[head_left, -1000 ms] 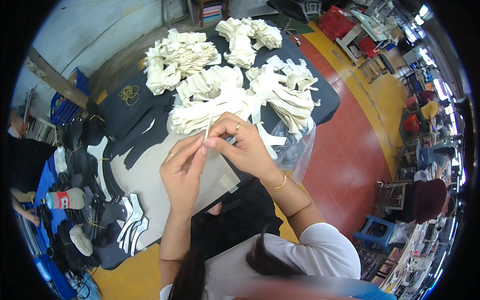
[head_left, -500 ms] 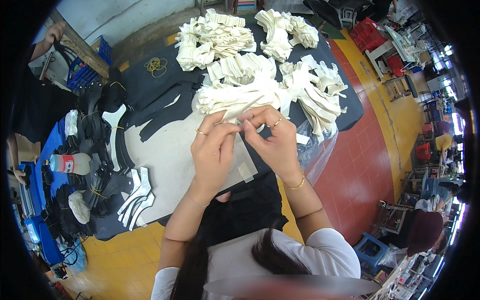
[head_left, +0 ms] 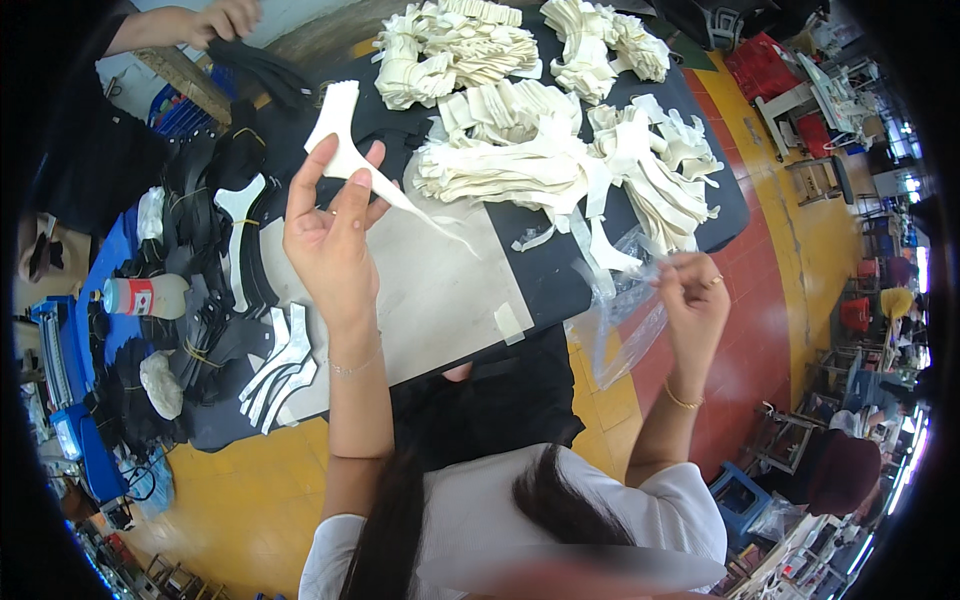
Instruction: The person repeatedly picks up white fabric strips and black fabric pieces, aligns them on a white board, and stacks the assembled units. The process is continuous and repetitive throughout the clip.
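A cream cut fabric piece (head_left: 345,150), broad at the top and tapering to a thin curled tail, is held up in my left hand (head_left: 335,235). My thumb and fingers pinch its middle, over the grey board on the table. Off to the right, my right hand (head_left: 692,305) is closed in a pinch beside a clear plastic bag (head_left: 625,325) at the table's edge. What lies between those fingertips is too small to tell. Bundles of similar cream pieces (head_left: 500,175) are heaped on the far side of the table.
The grey board (head_left: 430,300) lies on the dark table. To its left are white curved pieces (head_left: 290,365), black fabric bundles (head_left: 205,320) and a bottle (head_left: 145,297). A co-worker's hand (head_left: 225,20) holds dark strips at the far left. Black cloth (head_left: 500,395) hangs in front of me.
My hands, together over the board before, have parted. The left moved up and left with the cream fabric piece; the right moved right to the plastic bag. The co-worker's hand shifted right.
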{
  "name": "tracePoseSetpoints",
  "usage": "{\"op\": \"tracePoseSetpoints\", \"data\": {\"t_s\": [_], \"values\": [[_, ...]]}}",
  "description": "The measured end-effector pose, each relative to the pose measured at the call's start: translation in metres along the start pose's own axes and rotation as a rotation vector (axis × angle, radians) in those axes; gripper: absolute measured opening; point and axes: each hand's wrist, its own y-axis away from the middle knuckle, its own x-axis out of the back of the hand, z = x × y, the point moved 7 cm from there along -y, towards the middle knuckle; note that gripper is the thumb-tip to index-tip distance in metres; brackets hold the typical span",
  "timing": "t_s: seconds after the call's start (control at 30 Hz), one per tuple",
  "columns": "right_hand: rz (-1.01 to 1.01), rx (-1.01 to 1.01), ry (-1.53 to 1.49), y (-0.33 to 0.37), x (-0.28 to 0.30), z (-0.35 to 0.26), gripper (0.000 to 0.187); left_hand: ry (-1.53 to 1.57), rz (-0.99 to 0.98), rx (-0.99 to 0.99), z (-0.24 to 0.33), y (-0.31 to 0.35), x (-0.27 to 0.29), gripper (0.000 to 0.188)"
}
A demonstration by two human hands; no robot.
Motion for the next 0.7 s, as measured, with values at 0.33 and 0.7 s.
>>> {"op": "tracePoseSetpoints", "data": {"t_s": [0.33,0.7], "values": [[-0.033,-0.256,0.648,0.049,0.059,0.128,0.033,0.085,-0.007,0.019,-0.004,0.007,-0.007,0.048],[-0.406,-0.568,0.503,0.054,0.015,0.104,0.045,-0.865,-0.376,-0.855,0.024,0.088,-0.032,0.026]]}}
